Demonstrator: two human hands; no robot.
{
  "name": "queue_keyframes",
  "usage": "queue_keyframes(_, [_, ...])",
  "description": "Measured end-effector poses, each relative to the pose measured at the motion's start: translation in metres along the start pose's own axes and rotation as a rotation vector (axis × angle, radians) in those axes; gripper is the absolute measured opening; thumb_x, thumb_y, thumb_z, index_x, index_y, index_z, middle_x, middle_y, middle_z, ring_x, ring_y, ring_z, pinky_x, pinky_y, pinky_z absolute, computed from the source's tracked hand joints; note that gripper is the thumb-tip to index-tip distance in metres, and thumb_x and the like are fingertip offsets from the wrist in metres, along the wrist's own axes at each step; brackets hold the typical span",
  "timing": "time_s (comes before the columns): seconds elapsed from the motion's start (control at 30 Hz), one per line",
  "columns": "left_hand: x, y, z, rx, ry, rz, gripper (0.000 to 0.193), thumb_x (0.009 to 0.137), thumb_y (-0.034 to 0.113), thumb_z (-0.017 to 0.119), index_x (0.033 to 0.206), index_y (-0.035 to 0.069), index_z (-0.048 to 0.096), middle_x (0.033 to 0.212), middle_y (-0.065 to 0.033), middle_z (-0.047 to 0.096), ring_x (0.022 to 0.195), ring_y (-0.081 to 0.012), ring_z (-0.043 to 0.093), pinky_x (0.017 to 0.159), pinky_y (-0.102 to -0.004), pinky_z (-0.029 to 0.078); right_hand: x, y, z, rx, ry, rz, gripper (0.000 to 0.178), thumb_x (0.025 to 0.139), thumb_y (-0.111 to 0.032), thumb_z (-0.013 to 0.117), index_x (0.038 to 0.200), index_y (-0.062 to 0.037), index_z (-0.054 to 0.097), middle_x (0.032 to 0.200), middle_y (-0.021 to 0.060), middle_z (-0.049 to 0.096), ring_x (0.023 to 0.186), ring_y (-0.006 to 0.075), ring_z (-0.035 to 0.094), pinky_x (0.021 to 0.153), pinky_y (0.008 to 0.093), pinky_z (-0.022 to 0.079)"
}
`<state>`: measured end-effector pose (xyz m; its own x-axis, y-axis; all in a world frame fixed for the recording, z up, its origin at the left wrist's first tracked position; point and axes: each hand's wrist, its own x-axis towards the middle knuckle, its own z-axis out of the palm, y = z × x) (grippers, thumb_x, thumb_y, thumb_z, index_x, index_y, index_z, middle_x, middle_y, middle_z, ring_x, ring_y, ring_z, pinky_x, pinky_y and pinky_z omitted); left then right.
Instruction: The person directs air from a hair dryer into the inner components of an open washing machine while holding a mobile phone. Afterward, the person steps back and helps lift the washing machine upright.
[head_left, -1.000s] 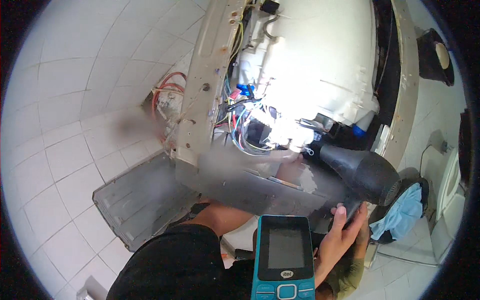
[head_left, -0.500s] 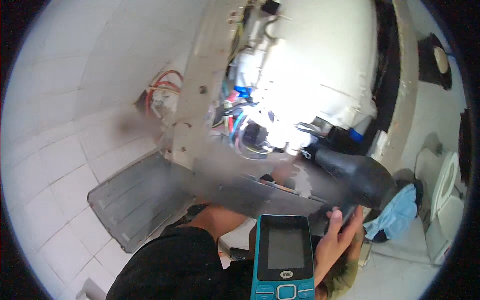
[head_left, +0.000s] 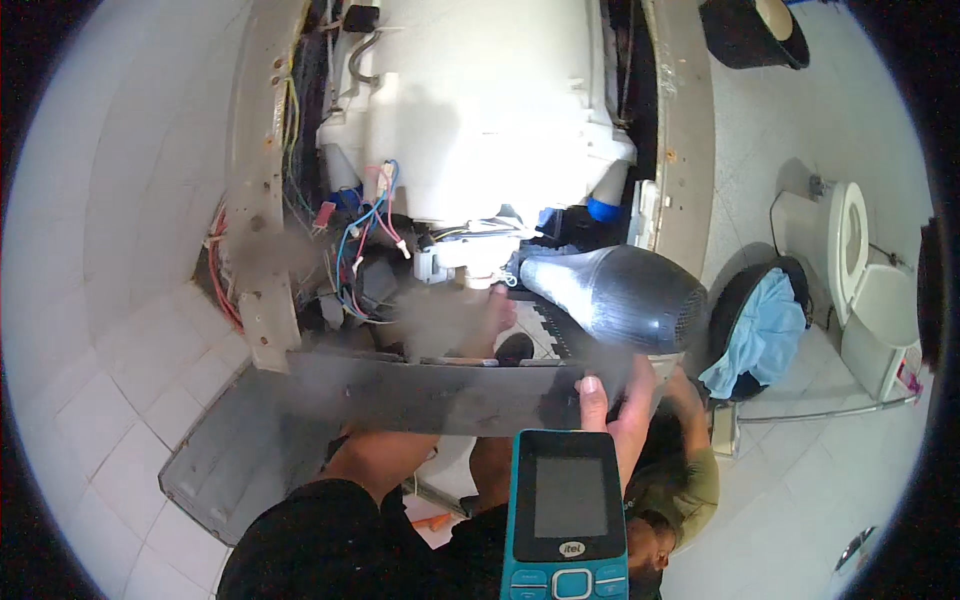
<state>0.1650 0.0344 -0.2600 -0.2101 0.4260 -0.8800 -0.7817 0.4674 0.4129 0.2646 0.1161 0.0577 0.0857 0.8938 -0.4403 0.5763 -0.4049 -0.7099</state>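
Note:
In my right hand [head_left: 622, 415] is the handle of a black hair dryer [head_left: 625, 295]; my thumb lies against the dark front panel [head_left: 430, 385]. The nozzle points left, beside a white fitting [head_left: 478, 275] under the large white tub [head_left: 470, 110] of an opened washing machine. Below that fitting, a hand [head_left: 503, 313] shows, mostly hidden; I cannot tell whether it is my left. Loose wires [head_left: 378, 215] with connectors hang left of it. A teal keypad phone [head_left: 570, 500] with a dark screen covers the lower middle.
At lower right another person's arm [head_left: 690, 420] reaches up beside the machine. A dark grey panel [head_left: 230, 460] leans at lower left. On the right are a black basin with light blue cloth [head_left: 760, 335], a toilet [head_left: 848, 235] and a black bucket [head_left: 745, 35].
The view has turned, so the machine now stands straighter in the picture and further left. More of the other person shows at lower right. My right hand still holds the hair dryer.

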Motion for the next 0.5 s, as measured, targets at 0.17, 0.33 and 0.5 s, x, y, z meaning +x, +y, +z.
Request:
queue_keyframes(0.17, [0.019, -0.004, -0.028, 0.058, -0.069, -0.074, 0.04, 0.103, 0.045, 0.062, 0.123, 0.01, 0.062, 0.101, -0.0028, 0.069, 0.088, -0.013, 0.064, 0.078, -0.0302, 0.054, -0.002, 0.002, 0.004, -0.047, 0.038, -0.109, 0.05, 0.097, -0.016, 0.068, 0.138, 0.0061, 0.047, 0.117, 0.0211, 0.066, 0.104, 0.0264, 0.065, 0.095, 0.038, 0.05])
queue_keyframes(0.33, [0.022, -0.016, -0.038, -0.025, 0.06, 0.012, 0.038, 0.103, 0.043, 0.059, 0.121, 0.009, 0.064, 0.097, -0.0023, 0.069, 0.086, -0.0148, 0.066, 0.077, -0.0318, 0.055, 0.0, 0.002, 0.0, -0.073, 0.051, -0.096, 0.05, 0.097, -0.017, 0.068, 0.137, 0.0063, 0.048, 0.116, 0.022, 0.065, 0.103, 0.0267, 0.065, 0.094, 0.0382, 0.05])
queue_keyframes(0.5, [0.009, -0.013, -0.014, 0.084, 0.042, -0.163, 0.054, 0.104, 0.057, 0.052, 0.116, 0.006, 0.066, 0.085, -0.0025, 0.068, 0.078, -0.0149, 0.065, 0.071, -0.0314, 0.053, 0.002, -0.001, -0.003, -0.119, 0.056, -0.073, 0.051, 0.097, -0.018, 0.069, 0.137, 0.0063, 0.048, 0.115, 0.0223, 0.065, 0.102, 0.0274, 0.065, 0.094, 0.039, 0.05])
